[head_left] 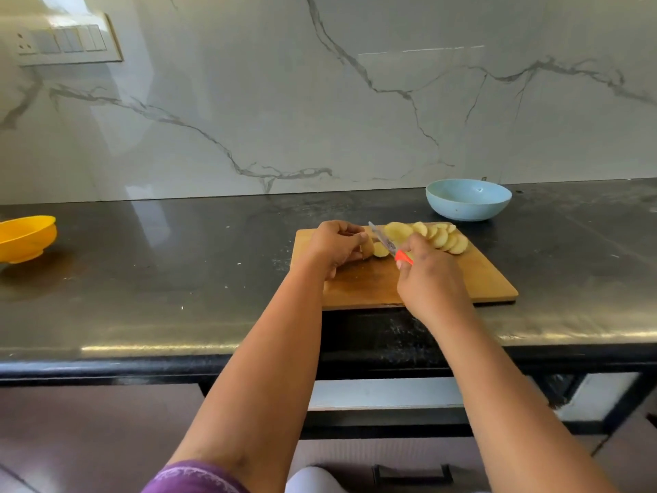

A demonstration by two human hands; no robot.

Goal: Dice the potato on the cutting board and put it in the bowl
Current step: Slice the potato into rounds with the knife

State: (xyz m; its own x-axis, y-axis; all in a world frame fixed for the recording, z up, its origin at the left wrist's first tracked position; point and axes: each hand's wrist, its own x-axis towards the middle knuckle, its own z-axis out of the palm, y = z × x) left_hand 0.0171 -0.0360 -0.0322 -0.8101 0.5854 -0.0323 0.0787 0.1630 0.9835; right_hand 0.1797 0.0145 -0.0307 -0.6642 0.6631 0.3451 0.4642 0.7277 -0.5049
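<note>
mid-slice: left hand (337,243) curled, pinching potato end (369,248); right hand (428,275) wrapped around orange-handled knife (385,241); best kept fingertips tucked back.

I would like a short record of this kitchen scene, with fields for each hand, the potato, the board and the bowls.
left hand: holds the uncut potato end on the board
right hand: grips the knife by its orange handle
potato slices: fanned in a row at the far right of the board
cutting board: wooden, on the black counter
blue bowl: behind the board, nothing visible inside
yellow bowl: far left
</note>
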